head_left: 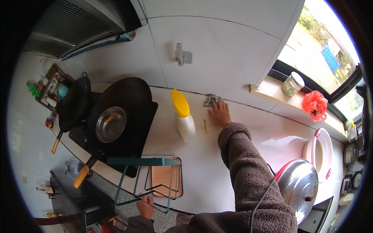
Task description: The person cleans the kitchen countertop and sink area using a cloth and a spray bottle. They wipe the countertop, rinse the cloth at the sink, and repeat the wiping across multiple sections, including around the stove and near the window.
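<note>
My right hand (220, 112) reaches far across the white counter (202, 163), its fingers pressing a small crumpled grey-green cloth (211, 100) against the back edge by the wall. To its left stands a white bottle (185, 126) with a yellow top. Close to my body at the lower left, my left hand (145, 206) is closed around the lower bar of a dark green metal rack (140, 160). A flat wooden board (167, 181) shows through the rack's bars. A thin brown streak or twig (205, 126) lies between the bottle and my right forearm.
Left on the black stove (149, 126) sits a wok (136, 91) with a metal bowl (111, 124) in it; another pan (75, 105) stands beyond. To the right are a lidded silver pot (297, 186) and a pink-white basin (309, 149). The windowsill holds a jar (292, 84) and red bag (314, 105).
</note>
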`<state>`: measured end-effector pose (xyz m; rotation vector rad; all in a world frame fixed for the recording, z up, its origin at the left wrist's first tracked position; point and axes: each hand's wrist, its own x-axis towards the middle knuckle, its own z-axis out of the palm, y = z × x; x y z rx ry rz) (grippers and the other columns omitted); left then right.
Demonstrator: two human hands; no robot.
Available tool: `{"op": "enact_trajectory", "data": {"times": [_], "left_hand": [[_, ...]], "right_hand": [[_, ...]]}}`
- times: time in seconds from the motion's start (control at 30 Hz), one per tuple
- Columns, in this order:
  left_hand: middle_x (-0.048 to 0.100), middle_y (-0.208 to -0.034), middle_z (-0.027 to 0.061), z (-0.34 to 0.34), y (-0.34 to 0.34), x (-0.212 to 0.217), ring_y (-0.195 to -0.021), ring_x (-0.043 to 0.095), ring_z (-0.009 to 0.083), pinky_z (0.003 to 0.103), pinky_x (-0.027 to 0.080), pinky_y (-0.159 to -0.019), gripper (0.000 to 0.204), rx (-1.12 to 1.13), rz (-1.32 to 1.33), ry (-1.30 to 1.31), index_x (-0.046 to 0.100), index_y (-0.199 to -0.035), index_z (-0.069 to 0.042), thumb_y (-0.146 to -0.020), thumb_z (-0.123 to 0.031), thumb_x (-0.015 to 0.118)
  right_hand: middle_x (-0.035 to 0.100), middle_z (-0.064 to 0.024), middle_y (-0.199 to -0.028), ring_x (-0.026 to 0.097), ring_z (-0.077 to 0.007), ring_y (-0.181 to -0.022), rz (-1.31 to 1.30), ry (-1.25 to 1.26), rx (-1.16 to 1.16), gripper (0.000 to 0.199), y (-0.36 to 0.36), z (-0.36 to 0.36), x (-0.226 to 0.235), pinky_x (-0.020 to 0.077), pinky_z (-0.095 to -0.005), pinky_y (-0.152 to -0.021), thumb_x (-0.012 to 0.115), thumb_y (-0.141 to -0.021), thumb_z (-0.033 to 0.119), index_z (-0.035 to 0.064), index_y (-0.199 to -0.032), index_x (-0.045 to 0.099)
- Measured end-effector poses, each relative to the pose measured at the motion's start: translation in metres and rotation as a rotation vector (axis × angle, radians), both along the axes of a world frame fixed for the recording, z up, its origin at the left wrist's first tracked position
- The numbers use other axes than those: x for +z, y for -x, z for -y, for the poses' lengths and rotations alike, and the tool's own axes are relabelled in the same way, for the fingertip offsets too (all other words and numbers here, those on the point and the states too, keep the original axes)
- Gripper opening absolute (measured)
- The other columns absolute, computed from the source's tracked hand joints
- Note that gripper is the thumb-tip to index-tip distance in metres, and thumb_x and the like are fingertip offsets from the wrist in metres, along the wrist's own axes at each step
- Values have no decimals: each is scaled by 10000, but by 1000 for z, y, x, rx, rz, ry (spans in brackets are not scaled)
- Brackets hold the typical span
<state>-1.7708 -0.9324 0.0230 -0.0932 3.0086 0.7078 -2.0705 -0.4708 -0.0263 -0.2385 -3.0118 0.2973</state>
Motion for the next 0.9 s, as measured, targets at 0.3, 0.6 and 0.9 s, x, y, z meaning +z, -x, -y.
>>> {"op": "enact_trajectory", "data": {"times": [0.3,0.6,0.9], "left_hand": [[514,-664,161,1,2,-1,-617,540,359,457,434,-543,191,-18,-51,65,527,-680,-18,-824,-97,625],[543,-738,150,0,0,-2,-658,556,366,466,432,-561,175,-68,-115,40,531,-676,-19,-810,-97,611],[587,-790,151,9,3,-13,-709,586,377,476,474,-600,178,-128,-175,58,584,-718,-29,-841,-157,587]], "right_hand": [[129,-102,-1597,70,-336,-1473,161,56,414,546,26,43,28,47,-524,-1173,303,-1015,422,224,-1519,233],[208,-89,-1576,109,-336,-1467,158,23,720,503,-67,22,40,71,-526,-1176,367,-994,369,266,-1483,318],[181,-117,-1579,100,-320,-1469,180,-140,622,590,-207,75,37,77,-524,-1181,299,-1009,463,179,-1521,226]]}}
